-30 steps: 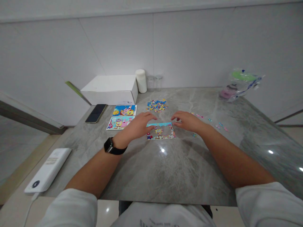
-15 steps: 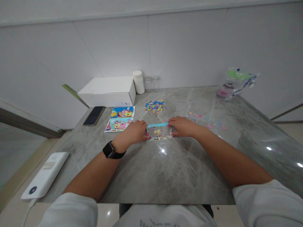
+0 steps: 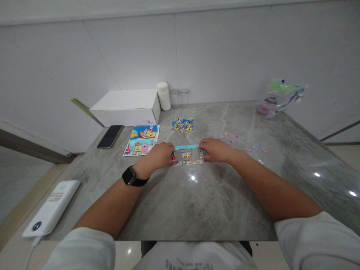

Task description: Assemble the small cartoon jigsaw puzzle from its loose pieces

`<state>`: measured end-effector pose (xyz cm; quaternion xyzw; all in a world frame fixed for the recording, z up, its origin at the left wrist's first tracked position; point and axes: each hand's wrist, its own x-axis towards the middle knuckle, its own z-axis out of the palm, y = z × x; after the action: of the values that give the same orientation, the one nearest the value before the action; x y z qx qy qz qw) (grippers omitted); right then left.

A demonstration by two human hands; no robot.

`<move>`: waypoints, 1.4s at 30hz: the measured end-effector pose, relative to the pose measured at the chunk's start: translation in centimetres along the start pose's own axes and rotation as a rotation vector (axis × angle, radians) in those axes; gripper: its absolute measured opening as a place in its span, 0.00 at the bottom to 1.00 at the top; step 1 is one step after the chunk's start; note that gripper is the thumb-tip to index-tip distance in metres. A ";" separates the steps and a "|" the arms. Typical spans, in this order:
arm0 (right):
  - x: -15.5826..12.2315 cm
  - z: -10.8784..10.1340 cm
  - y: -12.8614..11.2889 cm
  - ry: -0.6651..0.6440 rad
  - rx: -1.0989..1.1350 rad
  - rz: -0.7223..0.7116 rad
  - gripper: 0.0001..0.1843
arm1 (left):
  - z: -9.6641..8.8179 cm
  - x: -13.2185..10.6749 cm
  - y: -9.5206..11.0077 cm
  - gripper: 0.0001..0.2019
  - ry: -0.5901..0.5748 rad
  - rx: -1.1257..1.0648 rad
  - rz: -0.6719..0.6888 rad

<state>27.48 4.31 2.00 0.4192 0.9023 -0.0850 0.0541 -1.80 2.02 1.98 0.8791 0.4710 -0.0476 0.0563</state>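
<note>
Head view: found puzzle (image 3: 186, 155) well inside table's (image 3: 194, 213) front edge, bracketed at short ends by left hand (image 3: 159, 155) and right hand (image 3: 217, 150); could not tell if gripped. Judged border (image 3: 188, 147) near complete, interior partly filled, back-edge pile (image 3: 183, 125) and loose pieces (image 3: 246, 140) unplaced.

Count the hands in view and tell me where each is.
2. The left hand is at the left edge of the partly assembled puzzle; the right hand is at its right edge. No others show.
</note>
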 end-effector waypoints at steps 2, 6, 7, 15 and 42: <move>0.0 0.0 0.0 -0.002 -0.006 0.003 0.20 | 0.0 0.0 0.0 0.19 0.004 0.000 0.001; -0.1 0.0 -0.2 0.005 -0.011 0.024 0.20 | 0.0 0.1 0.0 0.19 0.009 -0.006 -0.012; -0.1 0.0 -0.2 0.008 -0.011 0.031 0.20 | 0.0 0.2 0.0 0.19 0.008 -0.002 -0.012; 0.0 0.2 -0.2 0.009 -0.037 0.027 0.21 | 0.3 0.3 -0.1 0.19 0.024 0.048 0.021; -0.1 0.2 -0.3 0.012 -0.046 0.035 0.21 | 0.0 0.1 -0.7 0.12 0.008 -0.039 0.042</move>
<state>27.30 3.99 1.88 0.4341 0.8968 -0.0609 0.0599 -2.27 2.49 1.96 0.8876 0.4537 -0.0337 0.0724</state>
